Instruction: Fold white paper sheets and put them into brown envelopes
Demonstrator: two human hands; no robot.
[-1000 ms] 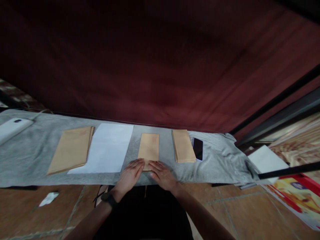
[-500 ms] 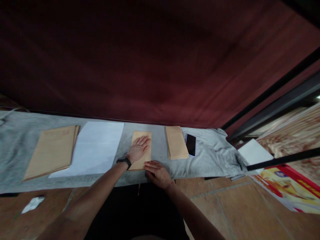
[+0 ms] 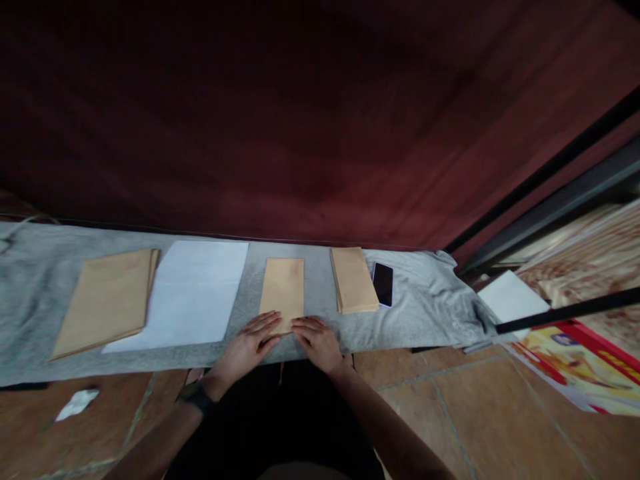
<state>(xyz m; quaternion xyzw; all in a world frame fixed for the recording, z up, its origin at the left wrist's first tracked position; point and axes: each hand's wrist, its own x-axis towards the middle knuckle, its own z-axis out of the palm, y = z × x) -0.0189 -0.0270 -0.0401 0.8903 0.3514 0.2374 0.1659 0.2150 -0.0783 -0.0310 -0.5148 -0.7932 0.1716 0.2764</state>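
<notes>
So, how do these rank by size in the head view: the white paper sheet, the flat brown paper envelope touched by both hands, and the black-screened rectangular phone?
1. White paper sheet, though partly covered
2. Flat brown paper envelope
3. Black-screened rectangular phone

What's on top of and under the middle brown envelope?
The left hand and right hand lie partly over the middle brown envelope at its near end. Gray cloth shows around it; whatever's directly beneath is covered.

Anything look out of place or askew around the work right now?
Yes: a crumpled-looking white scrap lies on the tiled floor at the left, like litter. The grey cloth is also rumpled toward its right end.
</notes>
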